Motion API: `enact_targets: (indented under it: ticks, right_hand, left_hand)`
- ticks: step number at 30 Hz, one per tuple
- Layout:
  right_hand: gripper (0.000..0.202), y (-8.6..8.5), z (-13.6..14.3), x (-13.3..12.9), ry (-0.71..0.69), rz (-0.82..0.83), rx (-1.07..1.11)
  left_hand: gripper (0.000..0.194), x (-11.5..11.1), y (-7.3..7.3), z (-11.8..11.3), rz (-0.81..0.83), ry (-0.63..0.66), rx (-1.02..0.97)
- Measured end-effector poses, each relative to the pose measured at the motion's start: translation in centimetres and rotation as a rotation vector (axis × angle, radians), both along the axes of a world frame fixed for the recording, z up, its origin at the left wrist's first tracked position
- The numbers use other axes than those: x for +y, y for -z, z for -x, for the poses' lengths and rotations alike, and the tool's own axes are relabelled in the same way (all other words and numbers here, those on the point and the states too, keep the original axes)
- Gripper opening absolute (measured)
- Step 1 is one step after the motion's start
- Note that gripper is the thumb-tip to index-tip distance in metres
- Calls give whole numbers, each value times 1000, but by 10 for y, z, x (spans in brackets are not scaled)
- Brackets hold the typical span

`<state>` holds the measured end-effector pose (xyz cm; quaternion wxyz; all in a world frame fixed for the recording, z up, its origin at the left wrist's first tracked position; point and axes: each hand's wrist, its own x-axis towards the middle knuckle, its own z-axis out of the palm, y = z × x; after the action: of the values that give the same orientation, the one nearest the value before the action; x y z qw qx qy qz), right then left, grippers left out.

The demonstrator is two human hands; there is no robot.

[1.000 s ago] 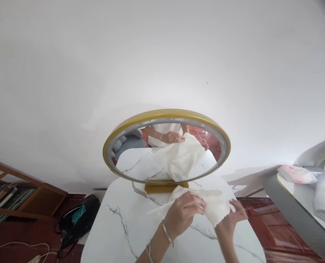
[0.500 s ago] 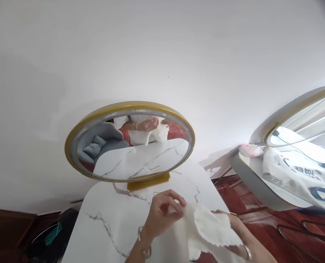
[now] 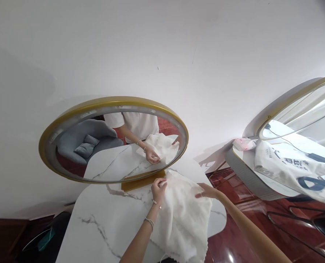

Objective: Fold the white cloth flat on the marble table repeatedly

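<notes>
White cloth [image 3: 184, 215] on the marbled bench [image 3: 88, 226], before a gold-rimmed mirror [image 3: 113, 140].
From left, I see a black item [image 3: 58, 228], too dark to identify; my left hand [image 3: 159, 190] pinching the cloth's edge; my right hand [image 3: 207, 191] at its other side, thumb and finger apart, grip unclear; glossy red floor [image 3: 239, 239]; a second bench [image 3: 250, 179] bearing printed white fabric [image 3: 285, 164]; and another mirror [image 3: 313, 109], cut off by my view.
</notes>
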<state>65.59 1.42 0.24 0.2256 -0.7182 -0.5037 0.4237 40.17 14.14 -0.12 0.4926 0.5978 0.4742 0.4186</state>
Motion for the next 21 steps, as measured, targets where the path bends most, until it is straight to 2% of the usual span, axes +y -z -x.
enact_targets:
  ticks: [2, 8, 12, 15, 17, 19, 21]
  right_hand:
    - [39, 9, -8, 3, 26, -10, -48]
    - [21, 21, -39, 23, 171, -150, -174]
    - [31, 23, -42, 38, 338, -302, -280]
    - [42, 26, -26, 31, 465, -473, -396]
    - [46, 32, -5, 15, 515, -616, -524]
    - [42, 41, 24, -10, 481, -668, -632]
    - [40, 56, 59, -41, 378, -636, -676]
  left_hand:
    - [17, 1, 7, 4, -44, -15, 31]
    - [11, -7, 26, 15, -104, 71, 132]
    - [17, -13, 36, 15, -134, 103, 186]
    - [22, -21, 39, 16, -156, 120, 231]
    - [25, -31, 42, 19, -195, 159, 352]
    - [34, -44, 46, 24, -245, 202, 542]
    - [44, -60, 53, 29, -270, 232, 715]
